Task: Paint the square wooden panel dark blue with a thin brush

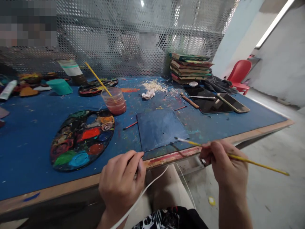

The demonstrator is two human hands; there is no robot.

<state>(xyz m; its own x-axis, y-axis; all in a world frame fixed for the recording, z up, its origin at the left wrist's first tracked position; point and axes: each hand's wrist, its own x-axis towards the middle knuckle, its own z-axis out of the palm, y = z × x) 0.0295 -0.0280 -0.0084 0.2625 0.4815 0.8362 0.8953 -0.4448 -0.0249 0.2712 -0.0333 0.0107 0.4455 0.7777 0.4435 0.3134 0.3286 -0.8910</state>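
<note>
My right hand pinches a thin yellow paintbrush partway along its handle. The brush's dark tip points left, over or at the lower right edge of a blue-grey painted square panel; contact is unclear. My left hand is closed at the table's front edge, its fingertips by the panel's lower left corner. What those curled fingers hold, if anything, is hidden. Left of the panel lies a dark paint palette with red, green, blue and orange paint. A clear cup of reddish water holds another yellow brush.
Thin red-handled sticks touch or lie near the panel. Behind are a crumpled tissue, wood shavings, a craft knife, a tablet, a phone and stacked panels. A white cable hangs before the table.
</note>
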